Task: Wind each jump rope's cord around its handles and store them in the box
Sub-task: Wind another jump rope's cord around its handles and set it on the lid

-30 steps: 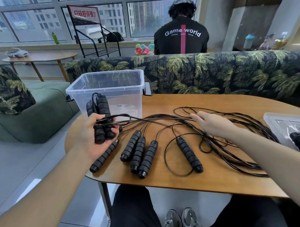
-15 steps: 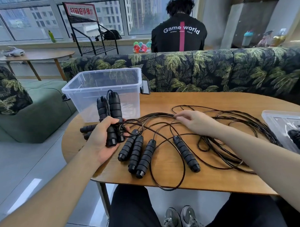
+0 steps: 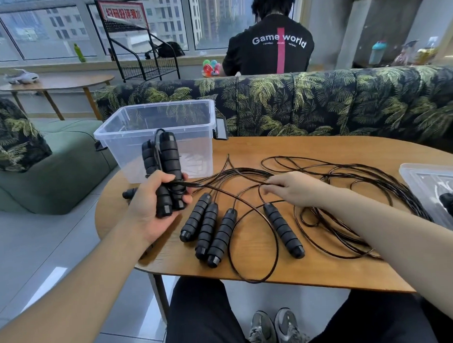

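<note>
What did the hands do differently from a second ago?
The left hand lifted its pair of black foam handles off the wooden table, standing them more upright before the clear plastic box. The right hand slid toward them along the black cords and now pinches one. The four loose black handles stayed lying on the table; the box looks empty as before.

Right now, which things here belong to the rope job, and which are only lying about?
Job:
- handle pair gripped by left hand
- cords, one pinched by right hand
- loose handles
- clear box

Lying about:
- green bottle
- metal rack
- side table
- sofa
</note>
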A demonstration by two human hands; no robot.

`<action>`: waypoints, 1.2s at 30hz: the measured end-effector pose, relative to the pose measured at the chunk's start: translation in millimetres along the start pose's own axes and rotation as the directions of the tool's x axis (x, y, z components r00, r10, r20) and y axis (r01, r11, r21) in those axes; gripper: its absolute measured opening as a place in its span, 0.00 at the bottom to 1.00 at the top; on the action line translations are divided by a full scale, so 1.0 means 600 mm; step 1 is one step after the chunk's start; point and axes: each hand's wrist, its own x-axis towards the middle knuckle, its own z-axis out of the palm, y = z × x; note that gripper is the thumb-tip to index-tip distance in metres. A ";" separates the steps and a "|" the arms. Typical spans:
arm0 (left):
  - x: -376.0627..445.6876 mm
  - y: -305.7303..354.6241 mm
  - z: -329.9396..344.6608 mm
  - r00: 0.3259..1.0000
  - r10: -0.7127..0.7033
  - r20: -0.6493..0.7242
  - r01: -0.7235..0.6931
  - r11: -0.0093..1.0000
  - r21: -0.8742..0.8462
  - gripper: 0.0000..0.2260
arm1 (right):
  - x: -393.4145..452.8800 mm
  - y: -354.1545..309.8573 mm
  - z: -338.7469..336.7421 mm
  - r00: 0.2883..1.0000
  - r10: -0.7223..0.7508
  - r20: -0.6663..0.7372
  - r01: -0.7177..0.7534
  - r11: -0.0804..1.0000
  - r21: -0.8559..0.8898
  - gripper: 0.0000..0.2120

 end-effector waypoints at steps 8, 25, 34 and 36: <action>0.005 -0.006 -0.002 0.999 0.027 -0.018 -0.026 0.998 0.054 0.09 | -0.016 0.039 -0.026 0.976 0.121 0.180 -0.106 0.990 -0.089 0.28; 0.002 -0.012 0.062 0.969 0.087 0.233 -0.206 0.803 0.559 0.24 | -0.053 -0.187 -0.073 0.903 -0.123 0.412 0.178 0.979 -0.097 0.41; -0.005 0.002 0.055 0.954 -0.011 0.299 -0.135 0.877 0.462 0.14 | -0.041 -0.114 -0.032 0.944 -0.168 0.285 0.047 0.921 0.386 0.09; -0.013 0.014 0.047 0.941 -0.016 0.338 -0.144 0.885 0.443 0.11 | -0.038 -0.081 -0.047 0.968 -0.128 0.217 0.016 0.892 0.451 0.07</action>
